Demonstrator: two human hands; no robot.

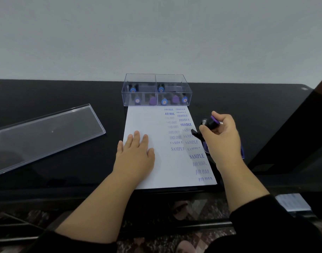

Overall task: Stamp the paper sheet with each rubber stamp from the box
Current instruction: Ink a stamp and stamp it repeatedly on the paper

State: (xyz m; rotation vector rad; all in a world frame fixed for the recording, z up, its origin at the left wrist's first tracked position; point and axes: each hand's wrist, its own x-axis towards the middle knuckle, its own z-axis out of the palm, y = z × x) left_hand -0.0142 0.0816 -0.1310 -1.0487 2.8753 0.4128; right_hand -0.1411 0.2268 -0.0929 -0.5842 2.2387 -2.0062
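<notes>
1. Paper sheet, white and rectangular [153,125], lies flat on the black glossy worktop [65,92], its far short edge just in front of the clear plastic compartment box [157,90] and its long axis running away from the person.
2. Blue imprints reading AIR MAIL, FRAGILE, SAMPLE and a blurred fourth word fill two columns down the sheet's right side; the left half is bare.
3. Left hand [136,152] rests flat on the sheet's left-middle part, fingers straight and together, pressing the paper down and holding nothing.
4. Right hand [220,136] has its fingers curled around a black rubber stamp with a purple cap [212,122], lifted clear of the paper at the sheet's right edge; its dark face end points down and left toward the SAMPLE imprints.
5. Under the right hand a purple-edged object [242,152] shows on the worktop; it may be an ink pad, though I cannot tell.
6. Several more stamps with blue and purple caps [164,101] stand in the box compartments.
7. A clear plastic lid [47,132] lies well apart to the left.
8. As I judge it, the bare paper lies left of the right hand, across the filled columns, so the next imprint means carrying the stamp leftward with its long face parallel to the existing lines of text, near the left hand's fingers
</notes>
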